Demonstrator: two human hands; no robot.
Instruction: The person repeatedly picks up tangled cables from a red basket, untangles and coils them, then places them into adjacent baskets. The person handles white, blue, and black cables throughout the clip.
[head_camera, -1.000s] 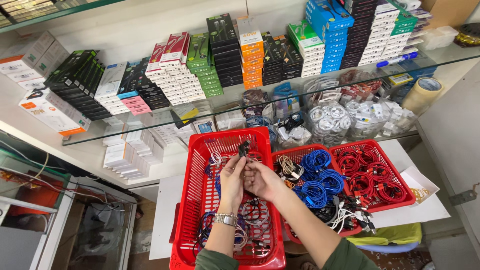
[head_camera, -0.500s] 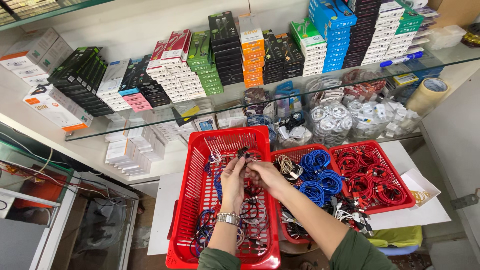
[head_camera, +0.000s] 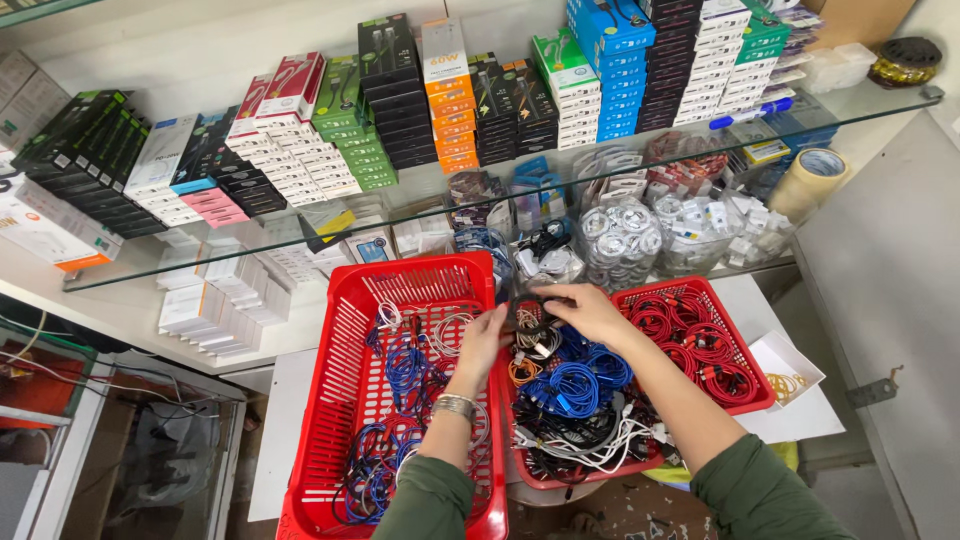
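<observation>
Both hands, the left hand (head_camera: 487, 338) and right hand (head_camera: 590, 312), pinch a black coiled cable (head_camera: 530, 318) over the middle red basket (head_camera: 640, 462), apparently winding it tidy; setting it down needs a free spot among the blue cables (head_camera: 575, 385).

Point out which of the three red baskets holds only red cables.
The right-hand red basket: its coiled cables are all red. The middle basket mixes blue, black, white and orange ones, and the left basket holds blue and white.

Above the glass shelf (head_camera: 300, 235) stand stacked packaged boxes (head_camera: 450, 95); on its right end sits a tape roll (head_camera: 812, 180); beneath it, bagged white cables (head_camera: 618, 238).
</observation>
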